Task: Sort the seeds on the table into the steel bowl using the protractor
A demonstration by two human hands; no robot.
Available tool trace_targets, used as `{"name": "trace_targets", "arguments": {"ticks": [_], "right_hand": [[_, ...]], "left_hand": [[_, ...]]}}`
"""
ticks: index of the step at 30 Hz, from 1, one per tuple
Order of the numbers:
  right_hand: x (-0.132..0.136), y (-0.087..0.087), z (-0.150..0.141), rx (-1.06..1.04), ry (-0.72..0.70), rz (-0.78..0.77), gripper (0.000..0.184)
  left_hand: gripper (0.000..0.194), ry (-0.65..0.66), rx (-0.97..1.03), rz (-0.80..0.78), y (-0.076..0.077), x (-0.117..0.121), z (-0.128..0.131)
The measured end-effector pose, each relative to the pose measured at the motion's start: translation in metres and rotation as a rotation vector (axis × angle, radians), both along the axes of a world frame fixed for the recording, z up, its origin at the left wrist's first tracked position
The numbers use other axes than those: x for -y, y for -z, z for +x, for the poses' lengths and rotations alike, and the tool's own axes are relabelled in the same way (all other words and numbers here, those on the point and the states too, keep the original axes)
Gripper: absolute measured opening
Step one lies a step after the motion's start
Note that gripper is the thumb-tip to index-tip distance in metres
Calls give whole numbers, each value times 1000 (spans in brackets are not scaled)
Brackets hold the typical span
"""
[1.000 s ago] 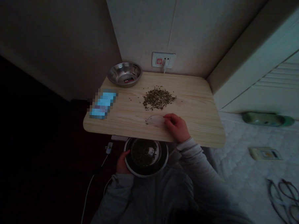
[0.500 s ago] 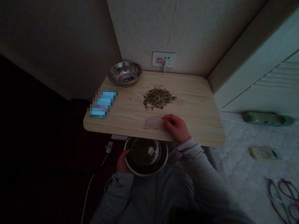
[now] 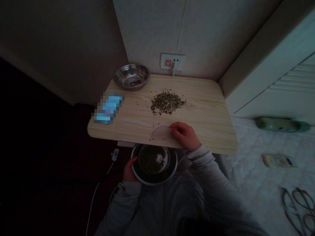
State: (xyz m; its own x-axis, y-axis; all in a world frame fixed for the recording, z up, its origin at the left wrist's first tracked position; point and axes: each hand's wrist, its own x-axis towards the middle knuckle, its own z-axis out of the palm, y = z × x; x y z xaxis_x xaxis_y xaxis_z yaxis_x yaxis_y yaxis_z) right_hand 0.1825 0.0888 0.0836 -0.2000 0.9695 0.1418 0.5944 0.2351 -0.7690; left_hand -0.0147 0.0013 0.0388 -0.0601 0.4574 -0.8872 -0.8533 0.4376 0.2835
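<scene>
My right hand [image 3: 184, 136] rests on the near part of the pine-look wooden tabletop [image 3: 198, 130], its fingertips pressing a thin translucent plastic scraper [image 3: 160, 132]. A few small dark green seeds lie by that scraper. Farther back sits a loose pile of the same seeds [image 3: 167, 102]. Below the table's near edge, my left hand [image 3: 129, 170] grips the rim of a steel bowl [image 3: 153, 179] held in my lap. Dark green seeds cover the bottom of this bowl [image 3: 151, 160].
A second steel bowl [image 3: 131, 77] stands at the table's back left corner, and a pixelated phone [image 3: 108, 108] lies at the left. A wall socket [image 3: 172, 62] with a white cable sits behind the table. Eyeglasses [image 3: 298, 214] and a small box [image 3: 279, 161] lie on the bed at right.
My right hand and the translucent scraper have slid slightly toward the table's near edge, drawing a few seeds along. The left hand and the bowl in my lap have not visibly moved.
</scene>
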Motion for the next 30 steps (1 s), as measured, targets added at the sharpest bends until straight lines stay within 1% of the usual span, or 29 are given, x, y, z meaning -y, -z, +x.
{"name": "trace_targets", "arguments": {"ticks": [4,7,12,15,18,20,22,26,28,30], "right_hand": [[1,1,0,-36,11,-22,18],[1,1,0,-1,8,5,18],[0,-1,0,79,-25,40,18],[1,-3,0,105,-71,29,17],[2,-5,0,123,-164,11,14],[2,-5,1,103,-189,-4,14],[2,-3,0,36,-133,-26,15],[2,5,0,-107,80,-28,19],[2,6,0,-104,110,-14,19],[2,5,0,-62,74,-9,18]], "left_hand": [[24,19,-11,6,2,1,0],[22,31,-2,6,2,1,-1],[20,-11,-9,20,4,2,-3],[20,-20,24,31,-1,1,-1],[20,-20,61,-6,-10,-1,3],[20,-17,57,-27,-13,-2,5],[21,-14,34,-29,-13,-2,4],[21,4,-16,-7,-6,0,2],[22,5,-43,5,-3,1,1],[22,6,-42,6,-1,2,0]]}}
